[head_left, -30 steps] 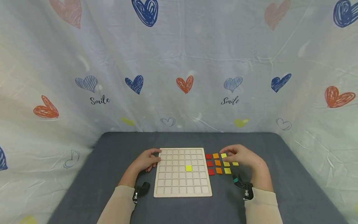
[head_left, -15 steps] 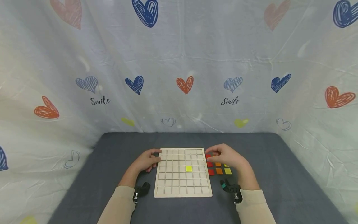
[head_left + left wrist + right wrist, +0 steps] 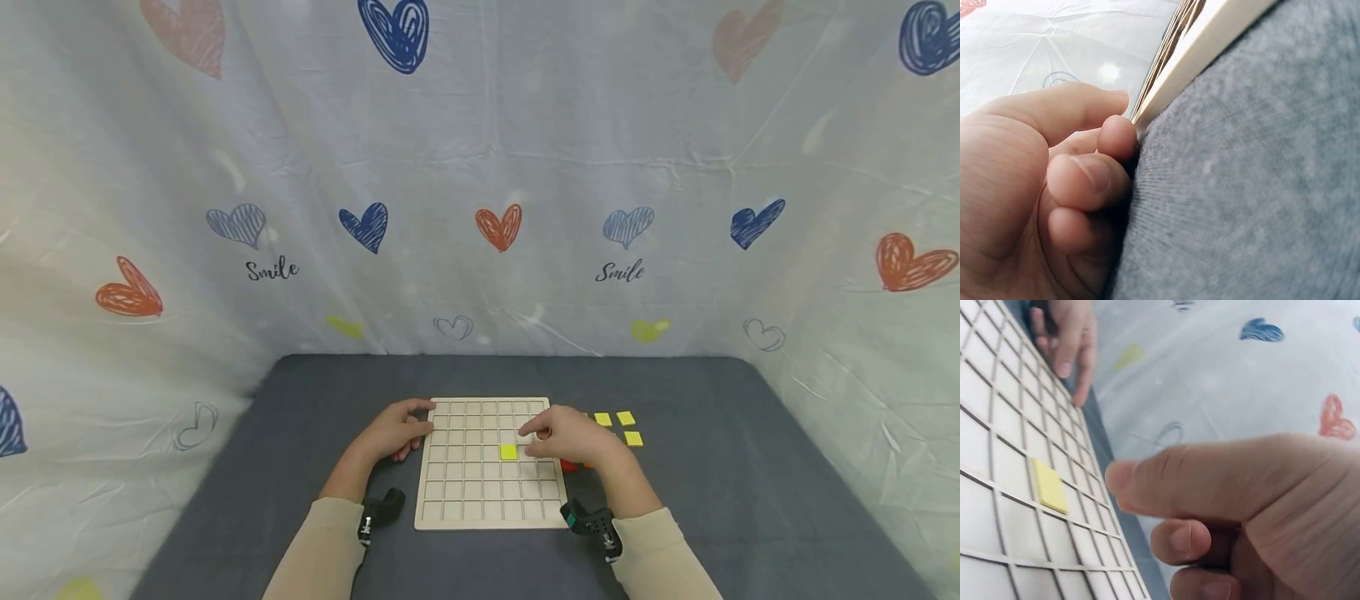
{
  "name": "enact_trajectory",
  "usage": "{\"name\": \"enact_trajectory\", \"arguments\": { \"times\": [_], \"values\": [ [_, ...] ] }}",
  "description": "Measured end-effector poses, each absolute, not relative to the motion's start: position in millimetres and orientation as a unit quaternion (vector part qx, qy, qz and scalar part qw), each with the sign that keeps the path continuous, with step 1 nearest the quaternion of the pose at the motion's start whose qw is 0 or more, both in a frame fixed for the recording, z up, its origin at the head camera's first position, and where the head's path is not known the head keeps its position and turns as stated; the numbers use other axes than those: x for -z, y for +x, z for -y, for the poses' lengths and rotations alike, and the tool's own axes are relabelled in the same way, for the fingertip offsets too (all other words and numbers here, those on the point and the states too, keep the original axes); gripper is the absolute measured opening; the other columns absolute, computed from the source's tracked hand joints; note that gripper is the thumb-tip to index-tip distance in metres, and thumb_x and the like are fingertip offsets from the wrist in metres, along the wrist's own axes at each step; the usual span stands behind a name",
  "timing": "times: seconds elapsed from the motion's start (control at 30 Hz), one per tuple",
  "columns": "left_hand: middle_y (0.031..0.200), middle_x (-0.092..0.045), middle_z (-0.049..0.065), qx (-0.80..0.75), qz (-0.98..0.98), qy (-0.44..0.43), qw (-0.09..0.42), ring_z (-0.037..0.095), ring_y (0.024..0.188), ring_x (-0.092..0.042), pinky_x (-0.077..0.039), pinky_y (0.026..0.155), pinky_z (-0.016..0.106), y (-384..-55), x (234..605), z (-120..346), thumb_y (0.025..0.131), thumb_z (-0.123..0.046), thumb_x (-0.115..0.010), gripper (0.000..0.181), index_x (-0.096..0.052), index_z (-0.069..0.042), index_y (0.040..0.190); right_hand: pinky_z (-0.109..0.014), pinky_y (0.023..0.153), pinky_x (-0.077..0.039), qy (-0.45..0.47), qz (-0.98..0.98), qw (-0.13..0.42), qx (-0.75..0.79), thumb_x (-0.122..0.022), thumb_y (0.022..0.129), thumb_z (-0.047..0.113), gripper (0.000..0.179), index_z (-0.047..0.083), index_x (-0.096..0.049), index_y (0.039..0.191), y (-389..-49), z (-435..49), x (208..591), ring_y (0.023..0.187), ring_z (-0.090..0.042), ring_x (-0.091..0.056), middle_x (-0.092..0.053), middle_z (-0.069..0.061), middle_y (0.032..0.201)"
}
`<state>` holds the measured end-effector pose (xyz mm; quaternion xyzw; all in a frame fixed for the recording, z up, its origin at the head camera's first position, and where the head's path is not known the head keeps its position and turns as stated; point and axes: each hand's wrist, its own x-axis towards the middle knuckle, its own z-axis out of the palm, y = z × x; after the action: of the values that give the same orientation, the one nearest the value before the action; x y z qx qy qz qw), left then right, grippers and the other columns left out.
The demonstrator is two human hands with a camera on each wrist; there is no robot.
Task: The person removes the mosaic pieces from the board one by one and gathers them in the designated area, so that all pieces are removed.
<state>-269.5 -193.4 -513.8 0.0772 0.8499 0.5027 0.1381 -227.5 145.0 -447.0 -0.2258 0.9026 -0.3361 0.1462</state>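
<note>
A pale wooden grid board (image 3: 461, 492) lies on the table, with one yellow square tile (image 3: 508, 452) set in it right of centre. The left hand (image 3: 390, 429) rests at the board's upper left edge, index finger and thumb touching it; in the left wrist view its other fingers (image 3: 1085, 178) are loosely bent beside the board's rim. Over the right part of the board hovers the right hand (image 3: 573, 435), index finger and thumb reaching toward the yellow tile but apart from it. Nothing shows between them. The right wrist view shows its thumb (image 3: 1204, 481) extended, other fingers bent.
Right of the board lie several yellow tiles (image 3: 626, 417). Red tiles (image 3: 569, 465) and orange ones there are mostly covered by the right hand and forearm. A white curtain (image 3: 435, 283) printed with hearts hangs behind the dark grey table (image 3: 712, 483).
The right hand has moved left from the yellow tiles, past the orange and red ones, to over the board. The left hand stays at the board's edge.
</note>
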Motion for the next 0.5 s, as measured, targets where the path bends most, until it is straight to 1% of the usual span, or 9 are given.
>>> {"name": "enact_trajectory", "arguments": {
  "times": [0.07,0.13,0.2,0.23,0.3,0.37,0.43,0.47,0.5],
  "values": [
    [0.063,-0.06,0.008,-0.503,-0.85,0.075,0.138,0.014,0.037,-0.045,-0.039,0.038,0.029,-269,513,193,0.099,-0.017,-0.07,0.048,-0.057,-0.012,0.145,-0.031,0.059,-0.036,-0.226,-0.912,0.137,0.314,-0.077,0.092,0.014,0.027,0.007,-0.078,0.118,-227,-139,452,0.059,-0.01,-0.036,-0.054,0.004,0.07],
    [0.062,-0.06,0.008,-0.502,-0.851,0.074,0.137,0.014,0.037,-0.045,-0.039,0.038,0.029,-269,513,193,0.099,-0.017,-0.07,0.048,-0.057,-0.011,0.145,-0.03,0.056,-0.034,-0.227,-0.919,0.131,0.295,-0.075,0.091,0.012,0.025,0.007,-0.079,0.115,-226,-133,457,0.055,-0.012,-0.032,-0.055,0.002,0.067],
    [0.062,-0.06,0.008,-0.501,-0.851,0.074,0.138,0.015,0.037,-0.045,-0.038,0.038,0.029,-268,512,193,0.099,-0.017,-0.07,0.048,-0.057,-0.012,0.145,-0.029,0.056,-0.034,-0.225,-0.925,0.124,0.28,-0.073,0.09,0.009,0.018,0.01,-0.082,0.105,-225,-128,459,0.055,-0.01,-0.033,-0.063,0.003,0.075],
    [0.062,-0.06,0.008,-0.501,-0.851,0.074,0.138,0.015,0.037,-0.045,-0.038,0.038,0.03,-268,512,193,0.099,-0.017,-0.07,0.048,-0.057,-0.012,0.145,-0.029,0.055,-0.032,-0.225,-0.927,0.122,0.276,-0.071,0.089,0.006,0.016,0.012,-0.082,0.098,-225,-126,461,0.054,-0.01,-0.031,-0.064,0.004,0.077],
    [0.062,-0.06,0.008,-0.5,-0.852,0.074,0.138,0.015,0.037,-0.045,-0.038,0.039,0.03,-267,512,193,0.099,-0.018,-0.07,0.048,-0.057,-0.012,0.145,-0.028,0.054,-0.027,-0.227,-0.929,0.121,0.266,-0.067,0.087,0.002,0.02,0.015,-0.076,0.075,-224,-123,462,0.053,-0.009,-0.026,-0.056,0.009,0.072],
    [0.062,-0.06,0.008,-0.5,-0.852,0.073,0.137,0.015,0.037,-0.045,-0.038,0.039,0.03,-268,512,193,0.099,-0.018,-0.07,0.047,-0.057,-0.012,0.145,-0.03,0.053,-0.023,-0.231,-0.929,0.121,0.264,-0.064,0.084,-0.001,0.031,0.018,-0.062,0.061,-223,-121,462,0.053,-0.011,-0.019,-0.041,0.008,0.062],
    [0.062,-0.06,0.008,-0.5,-0.852,0.074,0.136,0.015,0.037,-0.045,-0.039,0.039,0.03,-268,512,193,0.099,-0.018,-0.07,0.047,-0.057,-0.012,0.145,-0.031,0.054,-0.021,-0.234,-0.93,0.117,0.26,-0.063,0.083,-0.003,0.034,0.018,-0.054,0.057,-223,-119,462,0.054,-0.011,-0.018,-0.033,0.007,0.06],
    [0.063,-0.06,0.008,-0.501,-0.851,0.075,0.136,0.015,0.037,-0.045,-0.039,0.039,0.03,-268,512,193,0.099,-0.018,-0.07,0.047,-0.057,-0.012,0.145,-0.03,0.054,-0.024,-0.232,-0.932,0.112,0.256,-0.064,0.084,-0.002,0.034,0.018,-0.056,0.057,-222,-118,462,0.053,-0.01,-0.022,-0.035,0.009,0.059],
    [0.063,-0.06,0.008,-0.501,-0.851,0.076,0.136,0.015,0.037,-0.045,-0.039,0.039,0.03,-268,512,193,0.099,-0.018,-0.07,0.047,-0.057,-0.012,0.145,-0.029,0.054,-0.029,-0.229,-0.935,0.103,0.252,-0.066,0.084,-0.001,0.029,0.017,-0.063,0.061,-221,-118,462,0.054,-0.008,-0.03,-0.044,0.01,0.061]
  ]
}}
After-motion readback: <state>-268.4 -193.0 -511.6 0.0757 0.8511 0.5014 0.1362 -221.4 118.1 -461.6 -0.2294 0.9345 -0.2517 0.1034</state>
